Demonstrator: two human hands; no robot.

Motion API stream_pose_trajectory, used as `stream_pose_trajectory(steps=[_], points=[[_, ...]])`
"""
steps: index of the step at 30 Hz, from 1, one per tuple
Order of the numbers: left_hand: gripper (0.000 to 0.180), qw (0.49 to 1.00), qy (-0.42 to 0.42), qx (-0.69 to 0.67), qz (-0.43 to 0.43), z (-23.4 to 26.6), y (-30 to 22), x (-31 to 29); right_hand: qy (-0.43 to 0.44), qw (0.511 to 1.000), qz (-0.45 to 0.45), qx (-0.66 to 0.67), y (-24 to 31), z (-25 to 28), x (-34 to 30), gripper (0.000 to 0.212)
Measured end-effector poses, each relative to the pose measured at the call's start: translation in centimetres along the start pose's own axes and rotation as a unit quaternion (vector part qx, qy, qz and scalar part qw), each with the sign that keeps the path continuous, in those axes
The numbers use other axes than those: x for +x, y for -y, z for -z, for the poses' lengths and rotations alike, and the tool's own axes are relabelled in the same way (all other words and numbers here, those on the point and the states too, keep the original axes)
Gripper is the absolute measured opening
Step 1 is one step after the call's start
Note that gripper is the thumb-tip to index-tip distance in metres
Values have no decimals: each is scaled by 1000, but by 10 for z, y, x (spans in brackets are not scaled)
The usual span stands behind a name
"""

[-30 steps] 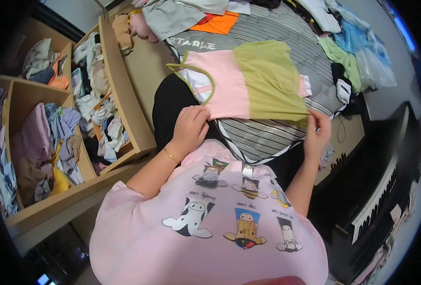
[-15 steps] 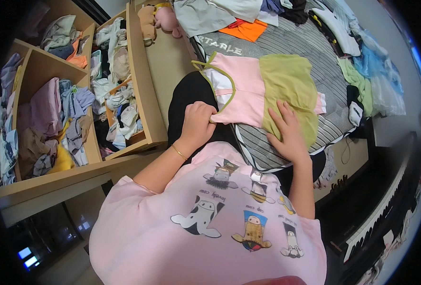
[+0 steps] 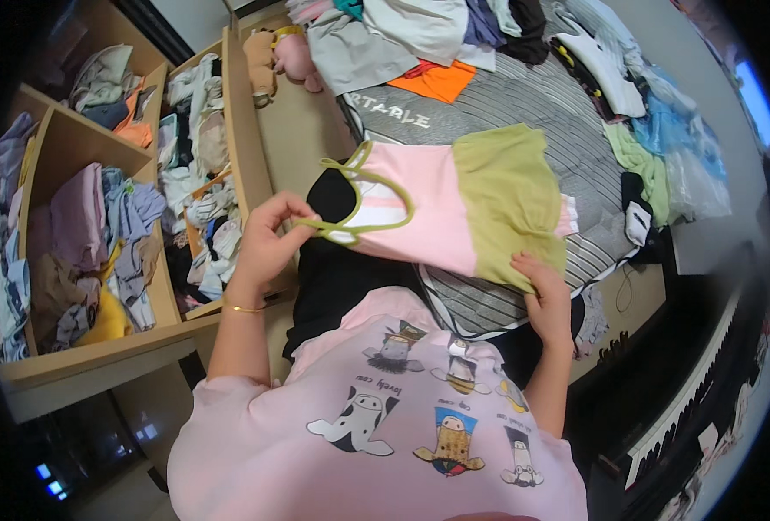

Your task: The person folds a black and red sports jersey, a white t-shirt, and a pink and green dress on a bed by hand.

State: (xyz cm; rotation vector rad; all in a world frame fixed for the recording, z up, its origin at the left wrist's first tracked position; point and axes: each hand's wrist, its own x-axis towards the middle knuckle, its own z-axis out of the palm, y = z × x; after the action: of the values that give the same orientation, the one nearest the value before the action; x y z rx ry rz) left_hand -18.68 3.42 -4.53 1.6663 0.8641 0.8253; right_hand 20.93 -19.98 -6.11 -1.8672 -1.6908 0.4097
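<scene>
A sleeveless child's dress (image 3: pixel 428 174) with a pink top, olive-green skirt and green-edged neckline lies sideways across the bed (image 3: pixel 385 122) and my lap. White fabric shows inside its neck opening. At the left end, my left hand (image 3: pixel 274 239) pinches a green shoulder strap between thumb and fingertips, pulling it out over my knee. My right hand (image 3: pixel 548 295) grips the near edge of the skirt close to the hem, fingers on top. A bit of white and pink cloth (image 3: pixel 568 214) sticks out past the hem.
Left of me, an open drawer (image 3: pixel 250 130) and wooden shelves (image 3: pixel 98 365) hold crumpled clothes. Plush toys (image 3: pixel 294 61) lie beyond the drawer. A clothes pile (image 3: pixel 411 35) covers the bed's far side, with plastic bags (image 3: pixel 693 165) at right. A piano keyboard (image 3: pixel 689 399) stands lower right.
My left hand has moved left, drawing the strap outward. My right hand has slid from flat on the skirt to its near edge. The dress has shifted left and nearer.
</scene>
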Motion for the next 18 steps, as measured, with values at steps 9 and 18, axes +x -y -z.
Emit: stream_pose_trajectory(steps=[9, 18], points=[[14, 953, 264, 90, 123, -3, 6, 22, 168, 986, -20, 13, -11, 47, 46, 28], [25, 915, 371, 48, 154, 17, -2, 64, 301, 937, -149, 93, -7, 70, 108, 31]])
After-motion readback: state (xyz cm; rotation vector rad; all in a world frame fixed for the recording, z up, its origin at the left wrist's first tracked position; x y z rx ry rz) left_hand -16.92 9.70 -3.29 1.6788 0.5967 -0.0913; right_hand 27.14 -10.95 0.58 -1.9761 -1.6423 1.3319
